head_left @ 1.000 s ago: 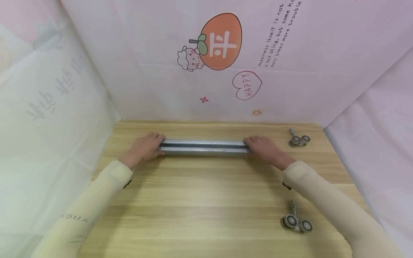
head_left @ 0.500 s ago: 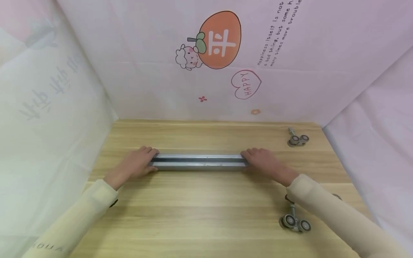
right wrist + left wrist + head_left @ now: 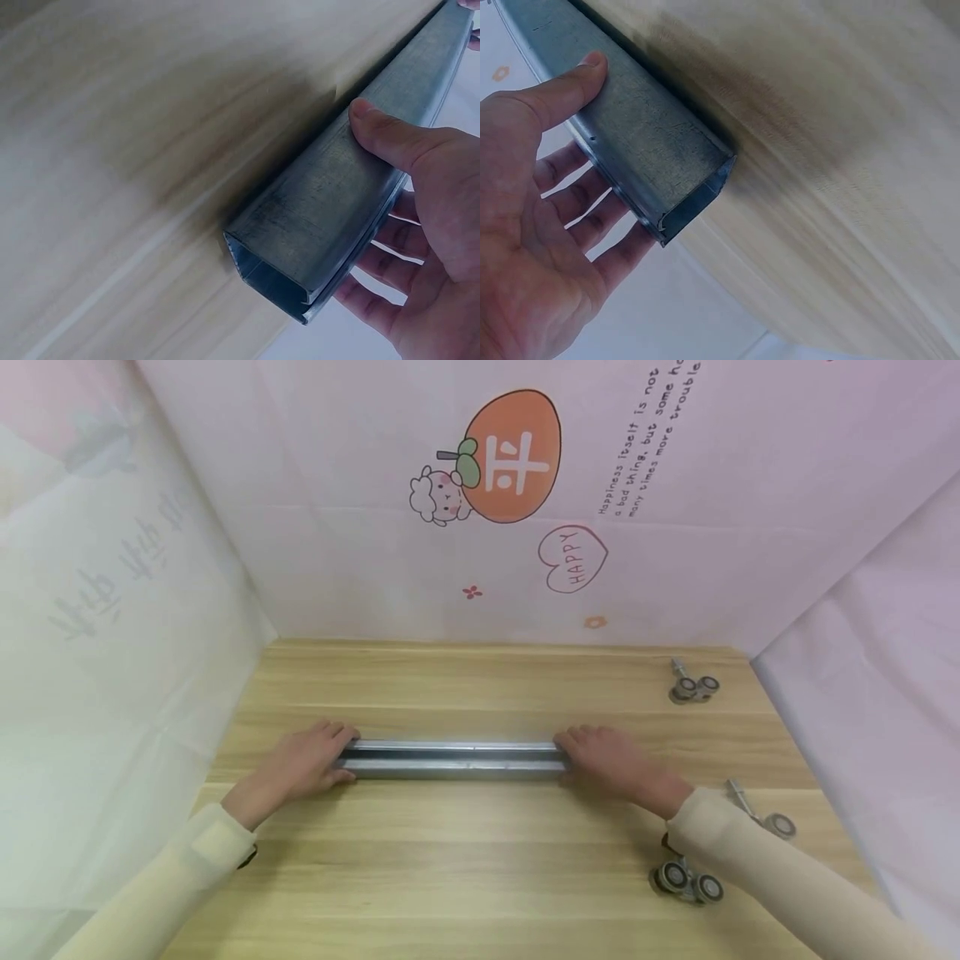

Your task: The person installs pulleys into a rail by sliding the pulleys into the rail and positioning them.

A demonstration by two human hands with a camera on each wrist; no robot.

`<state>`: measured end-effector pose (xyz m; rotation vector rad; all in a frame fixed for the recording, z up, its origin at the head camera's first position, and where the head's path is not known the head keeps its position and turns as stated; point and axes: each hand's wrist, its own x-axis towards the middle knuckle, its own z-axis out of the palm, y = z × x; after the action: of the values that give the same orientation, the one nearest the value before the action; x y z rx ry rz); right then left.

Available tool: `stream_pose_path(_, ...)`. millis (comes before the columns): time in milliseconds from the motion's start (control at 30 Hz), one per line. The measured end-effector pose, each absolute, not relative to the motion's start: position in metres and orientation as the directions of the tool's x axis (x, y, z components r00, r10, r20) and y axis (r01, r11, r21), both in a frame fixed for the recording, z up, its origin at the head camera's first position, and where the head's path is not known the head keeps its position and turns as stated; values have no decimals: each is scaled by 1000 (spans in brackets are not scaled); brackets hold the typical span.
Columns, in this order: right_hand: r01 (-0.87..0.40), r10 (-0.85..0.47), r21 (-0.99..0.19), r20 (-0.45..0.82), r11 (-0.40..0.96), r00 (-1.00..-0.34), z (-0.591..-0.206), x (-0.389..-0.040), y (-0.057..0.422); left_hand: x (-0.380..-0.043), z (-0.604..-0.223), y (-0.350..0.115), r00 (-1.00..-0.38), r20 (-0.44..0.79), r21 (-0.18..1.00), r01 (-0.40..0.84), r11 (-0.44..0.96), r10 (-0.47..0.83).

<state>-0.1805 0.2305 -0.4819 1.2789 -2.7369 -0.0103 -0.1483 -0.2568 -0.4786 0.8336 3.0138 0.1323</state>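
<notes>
The long grey galvanised-steel channel rail (image 3: 453, 760) has been drawn nearer across the light wooden tabletop (image 3: 465, 860) over the last second, kept level; repositioning appears under way. Its ends are clasped by the left hand (image 3: 300, 764) and right hand (image 3: 611, 760), thumb over, fingers beneath. Three steel roller-wheel hangers (image 3: 686, 881) lie rightward; pink printed cloth walls (image 3: 360, 527) enclose the space.

The rail (image 3: 453, 759) is dull galvanised metal, faintly mottled and scuffed. The worktop (image 3: 465, 860) is pale, matt, smooth wood grain. The roller fittings (image 3: 686, 882) are shiny metal.
</notes>
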Motion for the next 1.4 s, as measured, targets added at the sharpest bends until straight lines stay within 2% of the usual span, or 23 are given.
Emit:
stream_pose_path(400,-765,-764,40,103,643,-637,-486,-168,226,-139,-482,-262,-856,28,80,517,852,517)
stream_pose_path(1100,-753,-752,21,78,658,-655,-485,-168,228,-134,-487,-263,-866,44,118,500,858,498)
stream_pose_path(1400,-640,-638,-139,67,756,-767,-474,-161,242,-131,-496,-265,-845,74,106,535,838,530)
